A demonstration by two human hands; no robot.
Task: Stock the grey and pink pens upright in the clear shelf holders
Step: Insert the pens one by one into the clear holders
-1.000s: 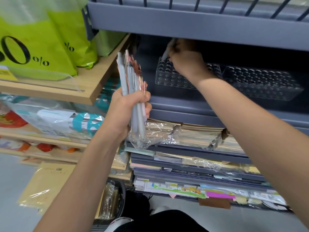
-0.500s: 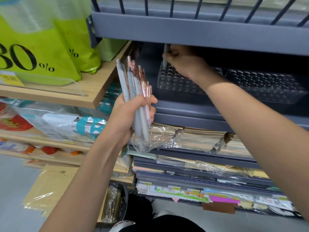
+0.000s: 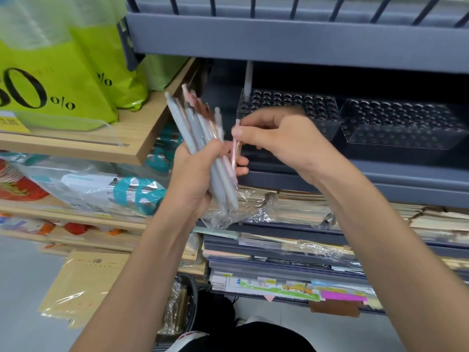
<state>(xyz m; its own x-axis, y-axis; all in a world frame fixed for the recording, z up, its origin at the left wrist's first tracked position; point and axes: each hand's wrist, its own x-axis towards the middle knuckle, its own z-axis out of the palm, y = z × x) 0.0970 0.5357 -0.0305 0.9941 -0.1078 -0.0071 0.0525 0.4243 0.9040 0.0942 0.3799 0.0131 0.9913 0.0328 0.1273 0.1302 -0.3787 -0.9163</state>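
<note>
We find the left hand clamped around a bundle of grey and pink pens, held roughly upright and fanned at the top, presumably so that single pens can be drawn off without the rest slipping. A loose clear wrapper hangs below the bundle. The right hand has its thumb and forefinger closed on one pink pen at the edge of the bundle; we judge this the picking step for the next insertion.

One pale pen stands upright in the near-left corner hole of the left clear holder on the grey shelf. The right clear holder beside it shows no pens. Most holes are unfilled, so we judge the stocking barely begun. The low shelf above leaves little headroom, which may force a tilted entry.
</note>
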